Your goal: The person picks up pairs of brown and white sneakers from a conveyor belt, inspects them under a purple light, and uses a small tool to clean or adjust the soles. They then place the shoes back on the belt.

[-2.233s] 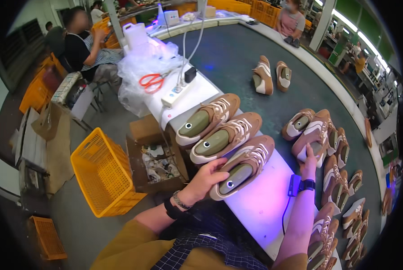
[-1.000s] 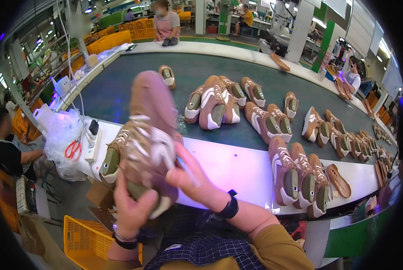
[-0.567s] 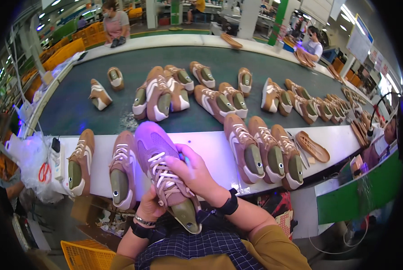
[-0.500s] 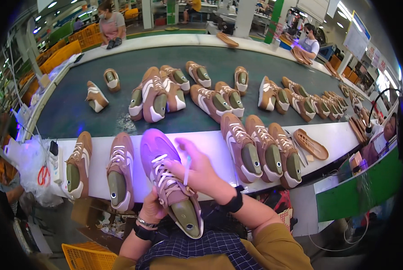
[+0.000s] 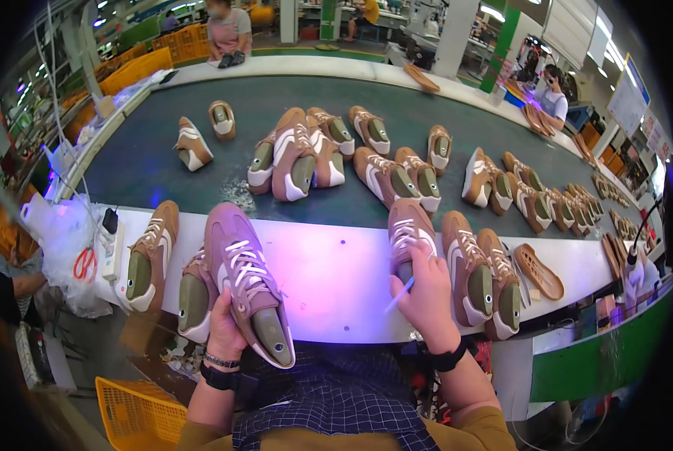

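A brown sneaker (image 5: 227, 240) with white laces and an olive green insert in its opening is tilted in my left hand (image 5: 226, 331), whose fingers are closed round its left side near the heel. Behind it, partly hidden, another brown sneaker (image 5: 194, 304) stands on the white ledge. My right hand (image 5: 429, 297) is over a third sneaker (image 5: 405, 213), its fingers at the laces and covering much of the shoe. A thin pale-blue stick (image 5: 401, 294) juts out between the thumb and fingers of that hand; its exact kind is unclear.
Beside my right hand stand two sneakers (image 5: 468, 263), then a loose brown sole (image 5: 539, 272). One sneaker (image 5: 153, 259), a power strip (image 5: 111, 252) and red scissors (image 5: 85, 264) are at left. Several shoes lie on the dark green belt (image 5: 276, 84). A yellow basket (image 5: 137, 413) sits below.
My left hand has carried its sneaker left, in front of the neighbouring one. My right hand has left that sneaker's laces and moved right to another shoe, the stick still in it.
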Available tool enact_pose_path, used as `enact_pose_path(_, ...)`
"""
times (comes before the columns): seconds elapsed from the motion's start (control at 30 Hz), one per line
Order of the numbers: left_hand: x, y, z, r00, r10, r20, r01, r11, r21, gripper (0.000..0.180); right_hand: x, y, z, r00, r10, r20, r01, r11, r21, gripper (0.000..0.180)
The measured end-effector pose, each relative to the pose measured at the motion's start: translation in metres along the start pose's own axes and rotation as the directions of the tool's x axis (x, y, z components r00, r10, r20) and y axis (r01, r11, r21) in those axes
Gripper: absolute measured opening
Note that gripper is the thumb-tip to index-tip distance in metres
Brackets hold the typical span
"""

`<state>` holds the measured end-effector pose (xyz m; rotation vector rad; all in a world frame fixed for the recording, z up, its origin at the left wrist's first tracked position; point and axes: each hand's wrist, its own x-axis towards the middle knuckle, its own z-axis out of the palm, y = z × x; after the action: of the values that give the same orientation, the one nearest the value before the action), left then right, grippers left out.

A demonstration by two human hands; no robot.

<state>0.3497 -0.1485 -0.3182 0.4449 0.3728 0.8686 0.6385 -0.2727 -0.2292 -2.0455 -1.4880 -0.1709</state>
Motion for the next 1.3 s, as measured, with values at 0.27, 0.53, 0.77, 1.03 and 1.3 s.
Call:
enact_pose_path(0.27, -0.006, 0.028, -0.002, 0.998, 0.064, -0.008, -0.064, 0.998, 0.016, 0.061, 0.022, 0.035, 0.020, 0.873, 0.294, 0.390, -0.454, 0.782, 0.427, 0.049)
enact_pose_path(0.53, -0.013, -0.005, 0.010, 0.993, -0.119, -0.002, 0.118, 0.989, 0.085, 0.069, 0.012, 0.024, 0.036, 0.793, 0.145, 0.592, -0.599, 0.358, 0.716, 0.044)
enact_pose_path(0.77, -0.008, -0.008, 0.025, 0.953, -0.244, 0.178, 0.241, 0.970, 0.036, 0.071, -0.032, 0.005, 0.034, 0.768, 0.063, 0.638, -0.600, -0.278, 0.750, 0.056)
enact_pose_path(1.03, -0.010, -0.014, 0.036, 0.953, -0.250, 0.173, 0.239, 0.968, 0.082, 0.067, -0.059, 0.016, 0.072, 0.685, -0.208, 0.698, -0.716, -0.369, 0.592, 0.101)
enact_pose_path(1.3, -0.007, -0.030, 0.045, 0.967, -0.223, 0.128, 0.225, 0.974, -0.006, 0.059, -0.043, -0.012, 0.050, 0.793, -0.240, 0.560, -0.599, -0.472, 0.646, 0.078)
